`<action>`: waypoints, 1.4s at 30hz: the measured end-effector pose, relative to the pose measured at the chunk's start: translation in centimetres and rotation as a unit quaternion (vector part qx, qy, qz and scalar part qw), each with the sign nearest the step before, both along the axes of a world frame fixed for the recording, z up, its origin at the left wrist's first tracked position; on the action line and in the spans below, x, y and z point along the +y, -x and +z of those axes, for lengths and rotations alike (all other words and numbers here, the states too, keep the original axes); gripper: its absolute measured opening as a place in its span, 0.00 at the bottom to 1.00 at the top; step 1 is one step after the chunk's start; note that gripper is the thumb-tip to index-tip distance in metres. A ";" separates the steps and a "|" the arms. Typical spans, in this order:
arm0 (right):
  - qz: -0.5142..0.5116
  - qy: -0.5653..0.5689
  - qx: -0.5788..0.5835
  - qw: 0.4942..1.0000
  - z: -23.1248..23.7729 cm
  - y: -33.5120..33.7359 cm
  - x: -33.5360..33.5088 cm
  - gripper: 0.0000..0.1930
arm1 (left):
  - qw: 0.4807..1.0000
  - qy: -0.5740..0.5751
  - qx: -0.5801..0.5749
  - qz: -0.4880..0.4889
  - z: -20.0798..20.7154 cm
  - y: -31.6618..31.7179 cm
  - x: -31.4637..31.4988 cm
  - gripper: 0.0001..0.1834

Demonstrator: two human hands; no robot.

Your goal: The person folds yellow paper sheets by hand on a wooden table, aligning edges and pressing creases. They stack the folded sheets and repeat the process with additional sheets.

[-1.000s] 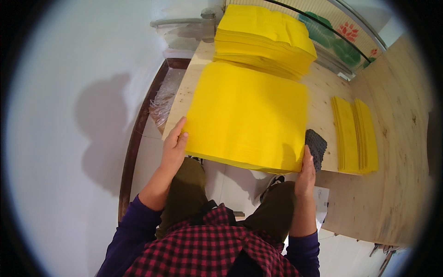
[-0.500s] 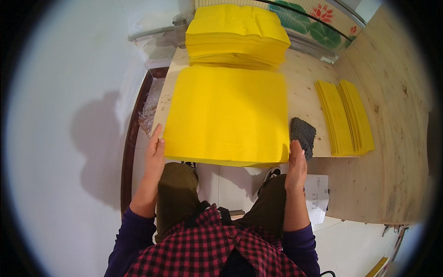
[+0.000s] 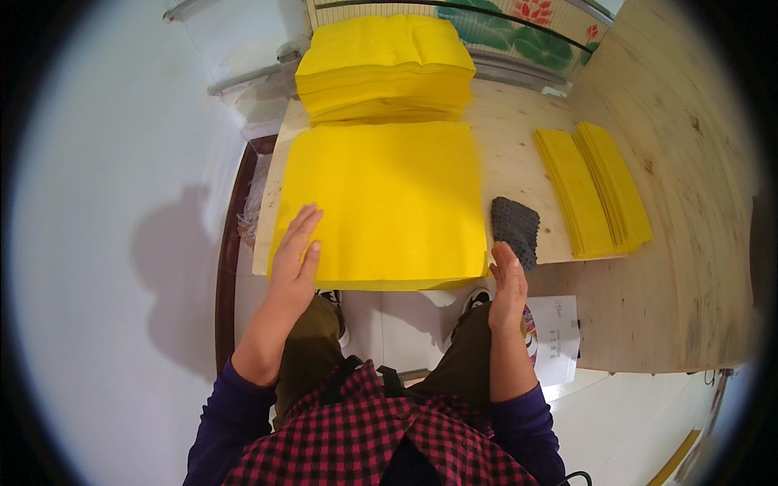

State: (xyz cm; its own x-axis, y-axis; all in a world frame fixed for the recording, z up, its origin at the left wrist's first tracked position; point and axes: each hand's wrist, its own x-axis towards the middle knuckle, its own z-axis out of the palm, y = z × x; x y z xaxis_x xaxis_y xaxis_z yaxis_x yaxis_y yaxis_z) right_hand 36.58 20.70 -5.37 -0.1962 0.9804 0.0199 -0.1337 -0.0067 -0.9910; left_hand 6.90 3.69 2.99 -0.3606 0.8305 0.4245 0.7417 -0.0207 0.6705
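In front of me a stack of yellow felt-like sheets (image 3: 389, 198) lies on the wooden table, its near edge reaching the table's front. My left hand (image 3: 295, 255) is over the stack's near left corner, fingers stretched out and thumb apart; whether it touches the top sheet I cannot tell. At the near right corner, my right hand (image 3: 508, 283) is held edge-on with straight fingers, beside the stack's side. Neither hand grips anything. Just beyond my right fingertips lies a dark grey knitted or textured cloth (image 3: 515, 230).
Behind the near stack stands a taller yellow pile (image 3: 385, 69). Folded yellow strips (image 3: 577, 194) lie in two bundles at the right, by a wooden panel (image 3: 673, 186). A white printed box (image 3: 554, 336) is below the table. A white wall (image 3: 105, 243) bounds the left.
My left hand has moved from beside the stack's left edge inward over its corner. My right hand stays near the right corner. The whole view has shifted slightly.
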 end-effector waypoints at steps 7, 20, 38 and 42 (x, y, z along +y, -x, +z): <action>-0.056 -0.014 0.014 0.998 -0.4 -1.3 2.4 0.17 | 0.982 0.048 0.041 -0.181 1.4 -3.5 7.4 0.21; -0.027 -0.287 -0.556 0.780 -4.9 -0.2 10.9 0.25 | 0.942 0.164 0.161 -0.246 -3.1 -7.6 13.3 0.27; -0.049 -0.262 -0.405 0.875 -3.8 -1.7 11.6 0.10 | 0.938 0.150 0.207 -0.234 -3.7 -7.7 13.2 0.30; -0.001 -0.165 -0.245 0.955 -1.9 -2.1 9.7 0.13 | 0.940 0.160 0.194 -0.232 -3.7 -7.8 13.3 0.31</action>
State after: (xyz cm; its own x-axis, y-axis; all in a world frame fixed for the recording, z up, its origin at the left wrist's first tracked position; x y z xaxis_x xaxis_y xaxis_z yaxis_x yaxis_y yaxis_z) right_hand 38.65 30.37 -7.23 -0.2595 0.9371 0.2335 0.3468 0.3161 -0.8831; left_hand 14.72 16.96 -0.67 0.2021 0.9677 0.1509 0.8925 -0.2454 0.3786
